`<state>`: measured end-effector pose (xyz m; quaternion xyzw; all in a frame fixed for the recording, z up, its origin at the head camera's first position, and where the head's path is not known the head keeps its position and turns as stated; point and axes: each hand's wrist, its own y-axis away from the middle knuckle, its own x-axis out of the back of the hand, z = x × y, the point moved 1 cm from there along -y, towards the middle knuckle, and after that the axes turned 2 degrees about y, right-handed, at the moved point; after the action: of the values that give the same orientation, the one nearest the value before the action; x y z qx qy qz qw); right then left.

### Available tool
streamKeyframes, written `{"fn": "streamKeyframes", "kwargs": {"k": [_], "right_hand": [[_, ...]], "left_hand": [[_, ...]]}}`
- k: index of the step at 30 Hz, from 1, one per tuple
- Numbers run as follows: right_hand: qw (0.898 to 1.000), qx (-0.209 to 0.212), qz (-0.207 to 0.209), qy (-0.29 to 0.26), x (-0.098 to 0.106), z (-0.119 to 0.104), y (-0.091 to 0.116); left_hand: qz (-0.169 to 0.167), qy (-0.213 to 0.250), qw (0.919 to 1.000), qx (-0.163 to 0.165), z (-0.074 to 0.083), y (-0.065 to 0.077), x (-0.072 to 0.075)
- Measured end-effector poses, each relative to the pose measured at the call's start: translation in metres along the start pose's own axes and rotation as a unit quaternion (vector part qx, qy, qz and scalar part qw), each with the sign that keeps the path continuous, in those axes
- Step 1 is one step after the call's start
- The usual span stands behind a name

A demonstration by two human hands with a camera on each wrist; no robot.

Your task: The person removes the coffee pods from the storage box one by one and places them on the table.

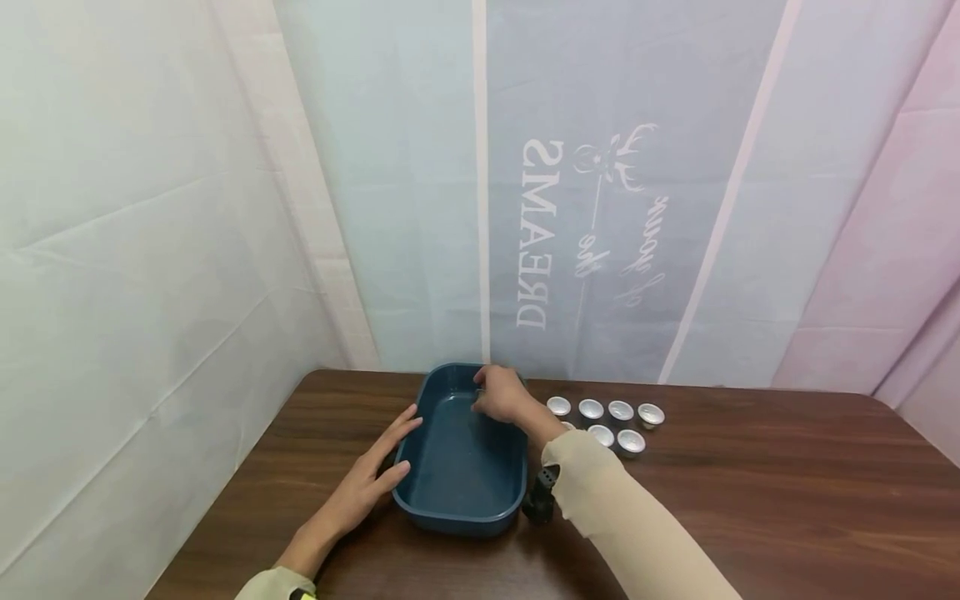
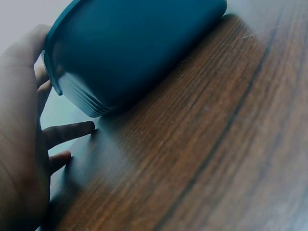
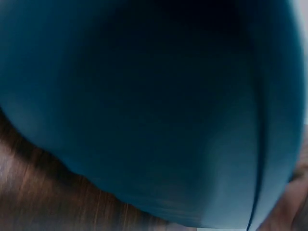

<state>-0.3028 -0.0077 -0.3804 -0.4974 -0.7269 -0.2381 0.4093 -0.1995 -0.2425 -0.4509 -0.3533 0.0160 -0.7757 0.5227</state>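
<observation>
A deep blue rectangular basin [image 1: 459,467] with rounded corners stands on the wooden table. My left hand [image 1: 367,479] rests along its left rim, fingers spread and thumb nearer me. In the left wrist view, that hand [image 2: 19,125] is at the rim, two fingertips reaching down beside the ribbed outer wall. My right hand [image 1: 502,396] reaches over the right rim into the far right part of the basin, fingers bent and the thumb apart from them. I cannot tell whether something small is between them. The basin's outer side [image 3: 159,120] fills the right wrist view, covering most of that hand.
Several small silver-topped cups [image 1: 591,408] stand in two rows right of the basin, one partly behind my right forearm. A printed curtain [image 1: 420,208] hangs behind the table's far edge. A black wrist camera [image 1: 540,500] is beside the basin's right wall.
</observation>
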Motion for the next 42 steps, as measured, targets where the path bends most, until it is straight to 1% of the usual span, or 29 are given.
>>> {"fn": "streamKeyframes", "kwargs": {"k": [3, 6, 11, 14, 17, 22, 24, 28, 40, 42], "right_hand": [[1.0, 0.006, -0.003, 0.027, 0.0, 0.0, 0.001], [0.999, 0.009, -0.019, 0.03, 0.001, -0.001, 0.002], [0.998, 0.041, -0.04, 0.016, -0.001, 0.001, 0.001], [0.996, 0.065, -0.052, 0.011, -0.005, 0.003, 0.001], [0.994, 0.08, -0.068, 0.009, -0.009, 0.003, 0.001], [0.991, 0.106, -0.078, -0.004, -0.013, 0.004, -0.001], [0.991, 0.108, -0.077, -0.007, -0.014, 0.005, -0.002], [0.992, 0.1, -0.08, -0.02, -0.015, 0.005, -0.002], [0.989, 0.112, -0.091, -0.024, -0.019, 0.003, -0.002], [0.989, 0.117, -0.092, -0.019, -0.019, 0.003, -0.002]], "left_hand": [[-0.002, 0.002, 1.0, 0.0, 0.001, -0.001, -0.001], [-0.002, 0.001, 1.0, 0.001, 0.002, -0.002, -0.001], [0.001, -0.003, 1.0, 0.001, 0.003, -0.003, -0.001], [0.0, -0.004, 1.0, -0.003, 0.005, -0.003, -0.001], [0.0, -0.003, 1.0, -0.002, 0.006, -0.003, -0.002], [-0.002, -0.004, 1.0, 0.0, 0.005, -0.003, -0.002], [-0.002, -0.005, 1.0, 0.001, 0.004, -0.003, -0.002], [0.0, -0.001, 1.0, 0.006, 0.003, -0.003, -0.002], [0.002, -0.001, 0.9999, -0.01, 0.005, -0.001, -0.002], [0.004, -0.002, 1.0, -0.007, 0.004, 0.0, -0.002]]}}
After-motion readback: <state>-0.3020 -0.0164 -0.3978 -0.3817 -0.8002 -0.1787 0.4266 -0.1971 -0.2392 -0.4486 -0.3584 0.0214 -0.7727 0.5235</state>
